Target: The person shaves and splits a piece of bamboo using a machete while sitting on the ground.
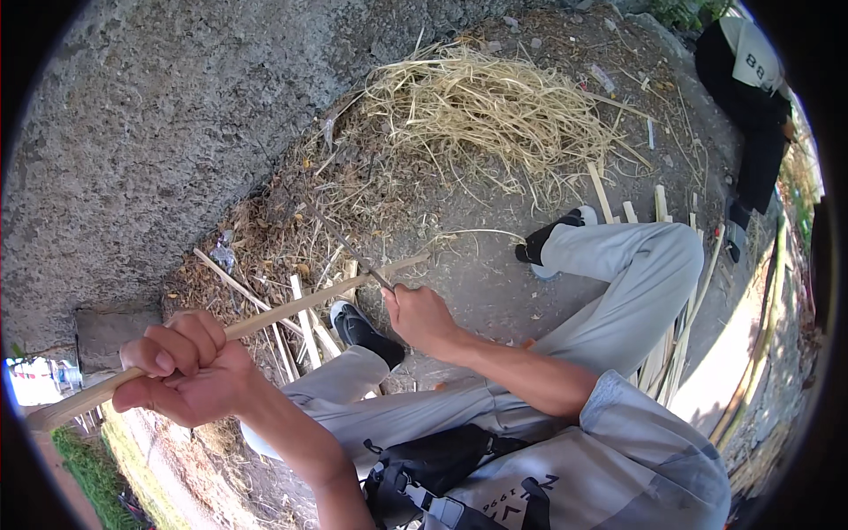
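Observation:
My left hand is closed around a long pale bamboo strip, which slants across in front of me from lower left to upper right. In my right hand I grip a knife; its handle is hidden in my fist. The narrow dark blade points up and to the left and crosses the strip close to its far end. Whether the edge is biting into the strip, I cannot tell.
Beyond my feet lies a heap of pale curled shavings. A rough concrete wall rises at left. Split strips lie by my left shoe, with more beside my right leg. Another person is at upper right.

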`<state>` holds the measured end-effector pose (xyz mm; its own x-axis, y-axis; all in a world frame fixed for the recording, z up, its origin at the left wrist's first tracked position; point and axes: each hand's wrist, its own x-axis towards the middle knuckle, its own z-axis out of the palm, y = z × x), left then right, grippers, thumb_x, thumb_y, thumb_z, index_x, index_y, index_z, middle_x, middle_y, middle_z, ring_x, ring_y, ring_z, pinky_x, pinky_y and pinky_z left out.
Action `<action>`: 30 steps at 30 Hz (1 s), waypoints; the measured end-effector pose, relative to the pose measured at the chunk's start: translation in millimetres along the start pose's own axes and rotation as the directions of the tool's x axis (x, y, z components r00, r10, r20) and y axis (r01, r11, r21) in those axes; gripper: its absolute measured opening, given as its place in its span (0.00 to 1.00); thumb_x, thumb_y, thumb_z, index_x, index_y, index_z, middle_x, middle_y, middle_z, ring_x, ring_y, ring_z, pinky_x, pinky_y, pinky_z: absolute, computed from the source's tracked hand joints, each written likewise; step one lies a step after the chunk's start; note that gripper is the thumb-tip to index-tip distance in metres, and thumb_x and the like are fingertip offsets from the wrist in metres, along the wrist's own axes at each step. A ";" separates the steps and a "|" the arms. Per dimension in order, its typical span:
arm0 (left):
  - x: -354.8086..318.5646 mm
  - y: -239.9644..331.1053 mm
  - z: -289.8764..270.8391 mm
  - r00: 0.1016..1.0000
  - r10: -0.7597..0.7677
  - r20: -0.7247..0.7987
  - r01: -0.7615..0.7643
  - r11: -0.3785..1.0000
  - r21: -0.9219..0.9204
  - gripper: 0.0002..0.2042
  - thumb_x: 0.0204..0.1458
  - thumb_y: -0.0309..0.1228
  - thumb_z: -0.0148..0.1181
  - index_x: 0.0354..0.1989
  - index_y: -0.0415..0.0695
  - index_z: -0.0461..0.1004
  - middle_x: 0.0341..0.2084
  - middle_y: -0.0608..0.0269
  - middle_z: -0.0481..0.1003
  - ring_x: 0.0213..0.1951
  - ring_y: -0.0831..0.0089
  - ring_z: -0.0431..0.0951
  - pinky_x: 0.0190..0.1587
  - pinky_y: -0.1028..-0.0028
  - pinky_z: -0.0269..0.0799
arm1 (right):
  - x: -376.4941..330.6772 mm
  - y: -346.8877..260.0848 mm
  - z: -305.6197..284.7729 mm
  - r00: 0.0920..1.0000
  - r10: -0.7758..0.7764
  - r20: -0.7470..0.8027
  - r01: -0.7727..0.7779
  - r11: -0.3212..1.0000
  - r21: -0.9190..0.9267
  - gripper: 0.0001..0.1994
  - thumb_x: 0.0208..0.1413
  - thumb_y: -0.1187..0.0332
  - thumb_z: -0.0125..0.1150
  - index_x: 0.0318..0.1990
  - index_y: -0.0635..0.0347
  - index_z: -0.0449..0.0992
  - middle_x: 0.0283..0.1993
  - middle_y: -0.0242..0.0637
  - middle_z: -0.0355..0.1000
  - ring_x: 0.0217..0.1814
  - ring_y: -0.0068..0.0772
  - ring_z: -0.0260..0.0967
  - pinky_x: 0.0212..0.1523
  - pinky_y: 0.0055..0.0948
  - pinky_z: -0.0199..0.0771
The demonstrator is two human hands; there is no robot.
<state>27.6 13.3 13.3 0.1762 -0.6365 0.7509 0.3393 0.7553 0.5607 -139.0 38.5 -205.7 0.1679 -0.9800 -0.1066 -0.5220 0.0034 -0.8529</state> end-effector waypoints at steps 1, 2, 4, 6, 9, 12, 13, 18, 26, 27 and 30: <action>0.2 3.0 3.5 0.996 -0.001 0.088 0.003 1.000 -0.027 0.27 0.62 0.57 0.38 0.24 0.44 0.64 0.09 0.73 0.48 0.09 0.84 0.43 0.10 0.78 0.36 | -3.3 -3.7 1.8 0.999 0.005 -0.045 -0.004 1.000 0.019 0.20 0.64 0.61 0.45 0.29 0.68 0.75 0.20 0.60 0.70 0.25 0.63 0.72 0.29 0.54 0.73; -4.8 6.6 2.8 0.996 -0.008 0.085 0.010 1.000 -0.022 0.27 0.62 0.57 0.38 0.24 0.44 0.64 0.09 0.73 0.48 0.09 0.84 0.43 0.10 0.78 0.36 | -6.1 5.6 5.6 0.999 0.010 -0.039 -0.009 1.000 0.022 0.20 0.64 0.61 0.45 0.29 0.68 0.75 0.20 0.60 0.70 0.25 0.63 0.72 0.29 0.54 0.73; -6.6 2.7 1.0 0.998 0.007 0.060 -0.007 1.000 -0.002 0.27 0.62 0.57 0.38 0.24 0.44 0.64 0.10 0.73 0.49 0.09 0.83 0.43 0.10 0.77 0.35 | 10.5 37.6 7.3 0.999 0.036 0.007 -0.035 0.996 -0.077 0.19 0.64 0.61 0.46 0.28 0.68 0.75 0.21 0.59 0.71 0.27 0.63 0.72 0.30 0.53 0.73; -6.0 -0.6 1.4 0.999 0.010 0.042 -0.011 1.000 0.012 0.27 0.62 0.57 0.38 0.25 0.44 0.64 0.10 0.73 0.49 0.09 0.83 0.43 0.10 0.77 0.35 | 12.6 45.0 11.5 0.999 0.035 0.006 -0.034 0.994 -0.101 0.19 0.63 0.61 0.47 0.27 0.68 0.75 0.20 0.59 0.70 0.27 0.63 0.72 0.30 0.53 0.73; -5.9 -2.0 5.1 1.000 0.006 0.012 -0.007 1.000 0.020 0.27 0.62 0.57 0.38 0.25 0.43 0.64 0.10 0.72 0.49 0.09 0.83 0.43 0.11 0.77 0.36 | 2.4 23.2 13.8 0.998 -0.008 -0.062 0.005 0.999 -0.041 0.19 0.63 0.61 0.47 0.26 0.68 0.74 0.20 0.58 0.70 0.26 0.63 0.72 0.28 0.52 0.73; -4.4 -0.1 5.6 0.999 -0.008 0.040 0.009 1.000 -0.017 0.27 0.62 0.57 0.38 0.26 0.43 0.64 0.10 0.72 0.49 0.09 0.83 0.44 0.11 0.77 0.37 | -9.1 -12.9 0.4 0.998 -0.012 -0.054 0.014 0.999 0.038 0.19 0.63 0.61 0.48 0.27 0.68 0.73 0.19 0.58 0.70 0.24 0.63 0.71 0.26 0.52 0.72; -4.2 0.9 5.9 0.997 -0.009 0.074 0.012 0.999 -0.036 0.27 0.62 0.57 0.38 0.26 0.43 0.64 0.10 0.72 0.50 0.09 0.82 0.44 0.11 0.77 0.37 | -10.2 -16.0 1.9 0.997 -0.028 -0.068 0.032 0.998 0.050 0.19 0.63 0.61 0.48 0.27 0.68 0.72 0.19 0.57 0.70 0.23 0.62 0.71 0.25 0.52 0.72; -4.5 -0.3 9.2 0.995 0.016 0.101 -0.018 1.000 0.017 0.27 0.62 0.56 0.38 0.25 0.43 0.65 0.09 0.72 0.51 0.09 0.83 0.44 0.11 0.77 0.37 | 0.2 29.5 27.7 0.984 -0.005 -0.178 0.001 1.000 -0.023 0.19 0.63 0.62 0.49 0.24 0.67 0.71 0.14 0.58 0.66 0.18 0.62 0.68 0.21 0.52 0.68; -0.1 5.1 -10.0 0.996 -0.021 0.086 0.025 0.999 -0.035 0.26 0.62 0.56 0.39 0.23 0.45 0.64 0.08 0.73 0.51 0.07 0.82 0.44 0.10 0.78 0.37 | -12.4 -21.9 -11.8 0.999 -0.008 0.045 0.005 0.999 0.052 0.20 0.64 0.61 0.45 0.29 0.70 0.74 0.20 0.60 0.70 0.26 0.63 0.72 0.29 0.54 0.74; 2.0 8.3 -8.0 0.984 -0.013 0.176 0.027 0.997 -0.077 0.26 0.62 0.56 0.39 0.23 0.46 0.63 0.08 0.73 0.51 0.07 0.82 0.44 0.09 0.78 0.38 | -9.8 -7.0 -1.5 1.000 0.027 -0.010 -0.027 1.000 0.006 0.19 0.63 0.61 0.46 0.30 0.70 0.74 0.20 0.61 0.69 0.27 0.65 0.72 0.31 0.55 0.74; 2.0 2.7 1.4 0.955 -0.003 0.295 0.056 0.984 -0.170 0.26 0.63 0.56 0.37 0.23 0.46 0.63 0.07 0.73 0.51 0.06 0.82 0.45 0.09 0.78 0.42 | 3.2 44.9 13.5 1.000 0.017 -0.010 -0.018 0.998 -0.058 0.19 0.62 0.61 0.48 0.29 0.70 0.75 0.19 0.60 0.69 0.25 0.66 0.71 0.31 0.54 0.74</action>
<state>27.5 14.3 16.8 -0.1054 -0.5645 0.8187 0.5005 0.6813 0.5342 -150.5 38.2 -251.2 0.1506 -0.9817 -0.1166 -0.5724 0.0095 -0.8199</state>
